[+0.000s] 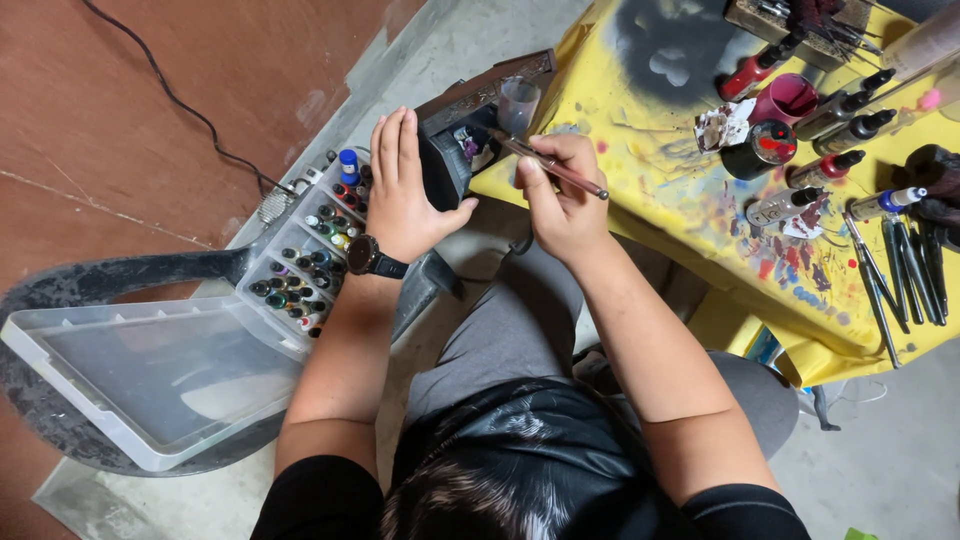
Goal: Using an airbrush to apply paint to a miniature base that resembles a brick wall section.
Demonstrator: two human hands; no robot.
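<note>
Head camera looked straight down on a seated person, and at the far left an open clear plastic case (150, 380) lay on a dark chair (60, 300), its lid flat and its compartments filled with small paint bottles (305, 270) standing upright with coloured caps. Just above those bottles the left hand (405, 190) was held flat, fingers straight and pressed together, thumb spread out to the side, gripping nothing; a dark wristwatch (365, 257) sat on that wrist. Beside the thumb was a small dark framed piece (470, 120), propped at the table edge. Next to it the right hand (560, 200) pinched an airbrush (550, 165) between thumb and fingers, the tool lying slanted across the knuckles, its clear cup (518, 103) raised near the framed piece. Further right, the yellow cloth (640, 200) covering the table was smeared with paint spots and a black sprayed patch. On it stood a pink cup (787, 98), several dropper bottles (820, 170) lying on their sides, and a row of dark brushes (900, 270) near the right edge.
</note>
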